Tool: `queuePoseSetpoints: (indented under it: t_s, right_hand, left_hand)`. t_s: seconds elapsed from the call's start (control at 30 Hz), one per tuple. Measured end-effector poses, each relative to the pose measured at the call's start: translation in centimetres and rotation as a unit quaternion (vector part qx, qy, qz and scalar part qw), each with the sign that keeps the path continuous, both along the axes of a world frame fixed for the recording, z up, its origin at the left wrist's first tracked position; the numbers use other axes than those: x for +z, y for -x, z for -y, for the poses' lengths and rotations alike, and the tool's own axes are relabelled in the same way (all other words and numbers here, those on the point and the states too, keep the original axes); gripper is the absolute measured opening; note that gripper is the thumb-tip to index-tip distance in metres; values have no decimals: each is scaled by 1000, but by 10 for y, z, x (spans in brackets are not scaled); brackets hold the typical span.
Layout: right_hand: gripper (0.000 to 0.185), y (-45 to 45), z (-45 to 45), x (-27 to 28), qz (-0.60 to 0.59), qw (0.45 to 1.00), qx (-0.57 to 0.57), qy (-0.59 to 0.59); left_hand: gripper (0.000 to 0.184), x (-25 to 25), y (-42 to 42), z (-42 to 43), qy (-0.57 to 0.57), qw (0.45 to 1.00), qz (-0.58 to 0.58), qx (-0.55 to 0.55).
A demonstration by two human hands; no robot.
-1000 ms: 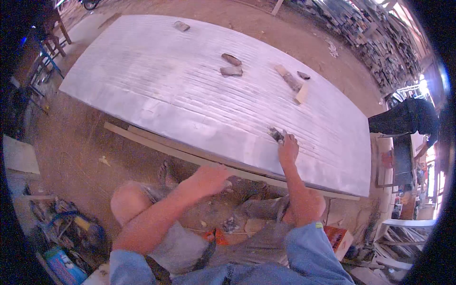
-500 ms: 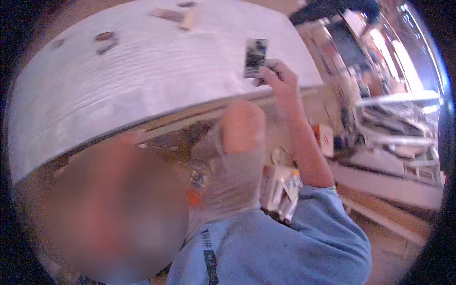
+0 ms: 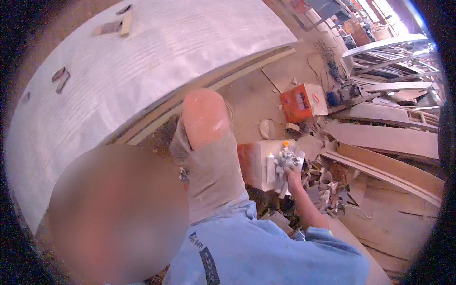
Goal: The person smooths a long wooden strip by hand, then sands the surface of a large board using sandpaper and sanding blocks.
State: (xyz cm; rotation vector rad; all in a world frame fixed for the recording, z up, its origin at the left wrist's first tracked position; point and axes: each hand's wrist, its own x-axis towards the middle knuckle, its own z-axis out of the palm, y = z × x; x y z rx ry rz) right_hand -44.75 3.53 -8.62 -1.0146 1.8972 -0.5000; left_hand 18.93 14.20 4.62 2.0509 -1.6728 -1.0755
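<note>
My right hand (image 3: 293, 177) reaches down to the top of a carton (image 3: 254, 166) beside my bent knee. Its fingers are curled at crumpled pale scraps (image 3: 286, 159); what they grip, if anything, is hidden. A white tube-like bottle (image 3: 270, 165) stands by the fingers, and an orange cap (image 3: 286, 143) shows just beyond them. My left hand is not seen; a blurred round patch covers the lower left. Across the upper left lies a large whitish board (image 3: 156, 57) with fine wavy lines.
On the board lie a wood-edged block (image 3: 124, 24) and a small dark brown item (image 3: 60, 78). An orange-and-white box (image 3: 304, 102) stands on the floor. Scraps (image 3: 327, 190) litter the ground to the right, near long wooden panels (image 3: 384, 137) and a pile of offcuts.
My right hand has moved from above the board's edge down to the carton. The dark rectangular card it held is no longer visible. The view has shifted to the right.
</note>
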Motion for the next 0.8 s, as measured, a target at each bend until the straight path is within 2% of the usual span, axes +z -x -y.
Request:
queuePoseSetpoints:
  t_s: [0.03,0.1,0.17,0.23,0.3,0.37,0.4,0.43,0.47,0.5,0.53,0.57,0.6,0.67,0.73,0.8]
  right_hand:
    - [23,0,-12,-8,22,998,-51,29]
    - [24,5,-17,-10,-86,996,-15,13]
    - [23,-8,-19,4,-66,994,-91,7]
    - [22,58,-29,-58,-101,990,6,101]
    - [22,54,-27,-48,-189,978,-14,89]
    - [21,51,-23,-49,-208,968,-40,130]
    - [21,37,-12,-44,-199,971,-23,133]
    - [20,23,-6,-37,-277,932,74,221]
    - [19,1,-5,-20,-346,871,165,306]
    - [19,-39,1,7,-337,871,176,312]
    - [19,-93,12,41,-200,940,135,242]
    - [19,-137,24,65,-59,981,92,162]
    - [19,-165,36,73,-52,980,104,164]
    - [19,-215,58,89,-72,934,215,277]
    - [22,-278,77,130,-81,928,230,281]
    - [20,-322,104,150,-99,892,289,333]
  left_hand:
    - [45,-2,0,1,4,1000,10,3]
    - [45,-13,3,2,-25,999,38,-16]
    - [45,-23,1,6,-27,998,52,-28]
    - [45,-23,-1,4,-34,997,61,-33]
    - [45,-16,1,4,-36,997,51,-38]
    - [44,-18,-2,-4,-8,999,46,-25]
    - [44,-21,-2,-7,25,999,34,-30]
    - [44,-23,-2,-8,23,999,40,-12]
    - [42,-24,-3,-7,11,999,35,-23]
    - [40,-26,-5,-7,0,999,29,-33]
    - [40,-31,-8,-7,-1,999,34,-19]
    - [36,-37,-12,-7,18,998,17,-49]
    - [33,-39,-17,-8,38,996,1,-80]
    - [32,-25,-22,-9,54,997,16,-59]
    - [32,-3,-35,-10,71,996,30,-45]
    - [35,19,-56,-6,56,998,14,-15]
